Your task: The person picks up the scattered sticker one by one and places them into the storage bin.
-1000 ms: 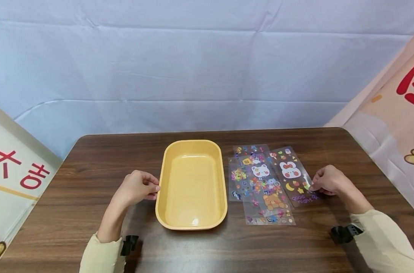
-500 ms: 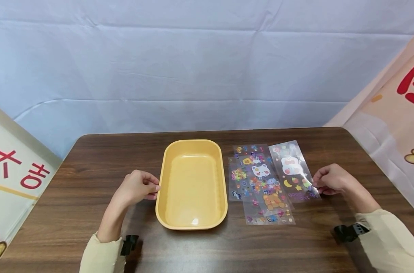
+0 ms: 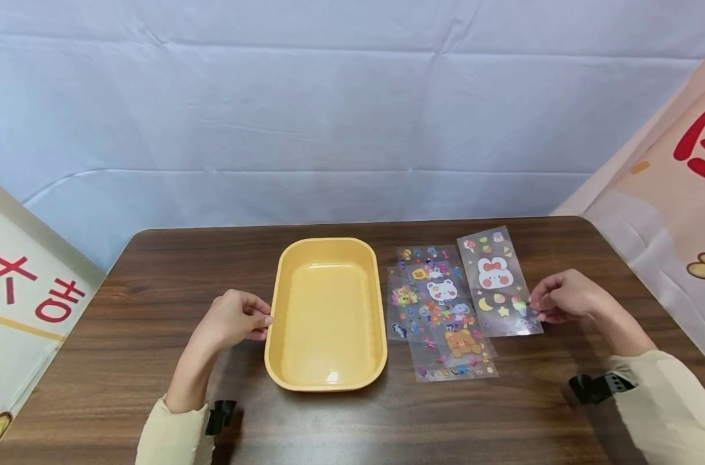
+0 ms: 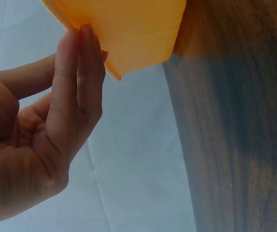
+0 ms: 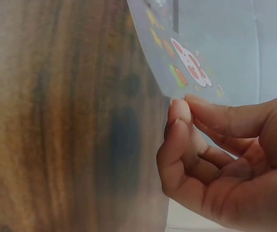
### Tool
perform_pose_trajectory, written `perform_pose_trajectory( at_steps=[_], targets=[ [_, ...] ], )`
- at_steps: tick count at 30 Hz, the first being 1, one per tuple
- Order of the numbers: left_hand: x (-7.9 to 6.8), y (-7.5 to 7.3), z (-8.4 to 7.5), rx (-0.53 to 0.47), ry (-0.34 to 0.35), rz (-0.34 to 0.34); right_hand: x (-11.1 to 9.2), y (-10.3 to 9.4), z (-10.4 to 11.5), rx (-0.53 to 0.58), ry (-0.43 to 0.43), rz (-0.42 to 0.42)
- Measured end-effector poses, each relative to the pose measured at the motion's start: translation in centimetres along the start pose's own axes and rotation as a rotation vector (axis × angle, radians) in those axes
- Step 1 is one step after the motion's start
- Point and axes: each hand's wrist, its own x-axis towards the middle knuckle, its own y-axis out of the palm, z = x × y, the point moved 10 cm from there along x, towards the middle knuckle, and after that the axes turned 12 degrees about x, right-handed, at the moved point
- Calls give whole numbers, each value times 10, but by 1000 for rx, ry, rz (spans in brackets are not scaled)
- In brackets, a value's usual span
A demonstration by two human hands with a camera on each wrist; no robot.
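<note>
In the head view a yellow tray [image 3: 326, 316] stands on the wooden table. My left hand [image 3: 236, 320] holds its left rim between thumb and fingers; the left wrist view shows the fingertips [image 4: 83, 36] right at the rim [image 4: 114, 72]. My right hand [image 3: 567, 297] pinches the right edge of a clear sticker sheet [image 3: 498, 281] with a white rabbit, a moon and a star. From the right wrist, the sheet rises off thumb and forefinger, raised above the table. More transparent sticker sheets [image 3: 457, 368] lie overlapping between tray and right hand, with a white bear and a brown bear.
The brown table [image 3: 172, 278] ends at a white cloth backdrop [image 3: 306, 129]. Printed banners hang at the left [image 3: 33, 258] and right [image 3: 672, 213]. Black wrist straps [image 3: 220, 416] sit at both sleeves.
My right hand has lifted the rabbit sticker sheet up and away from the overlapping sheets, which have shifted very slightly left. My left hand and the tray stay still.
</note>
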Motion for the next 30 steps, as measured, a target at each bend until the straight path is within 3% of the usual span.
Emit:
perform_pose_trajectory(
  at_steps=[17,30],
  targets=[
    [0,0,1,-1,2,1,-5,-11,21,97,-62,31],
    [1,1,1,-7,2,3,-6,11,51,100,-119,55]
  ],
)
